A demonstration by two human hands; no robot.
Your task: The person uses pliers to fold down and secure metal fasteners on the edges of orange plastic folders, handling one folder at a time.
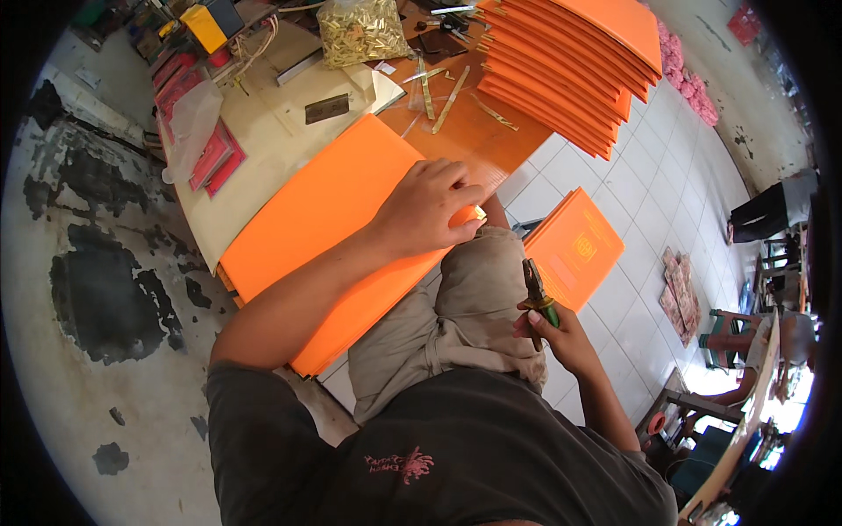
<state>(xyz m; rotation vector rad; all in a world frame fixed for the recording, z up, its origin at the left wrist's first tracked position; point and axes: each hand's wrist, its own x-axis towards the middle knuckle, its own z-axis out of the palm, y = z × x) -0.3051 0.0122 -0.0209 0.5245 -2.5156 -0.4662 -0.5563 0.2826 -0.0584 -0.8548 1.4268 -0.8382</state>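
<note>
1. A clear plastic bag (360, 31) lay at the far end of the table (263, 131), stuffed with small gold-coloured metal pieces; what kind of pieces they were could not be told at that size.
2. A second, limp clear bag (189, 127) sat at the table's left edge, draped partly over red booklets (215, 156), so that only their lower ends showed.
3. A yellow box (203, 26) stood at the far left corner; its contents were hidden.
4. The left hand (430, 209) pressed down on the near right corner of a large orange folder (320, 228) lying flat across the table's near edge, its fingers curled over that corner and gripping it.
5. The right hand (561, 333) was held over the lap, well apart from the folder, fingers clenched around green-handled pliers (537, 294) whose dark jaws pointed up and away.
6. A stack of orange folders (570, 70), fanned in steps, stood at the table's far right; its top was cut off by the picture's edge.
7. Loose gold metal strips (449, 98) lay on the brown tabletop beside that stack.
8. One more orange folder (574, 250) lay on the white tiled floor (649, 202) beyond the knee, partly covered by the leg.
9. The right rim was dim and bent; the furniture there was hard to make out.
</note>
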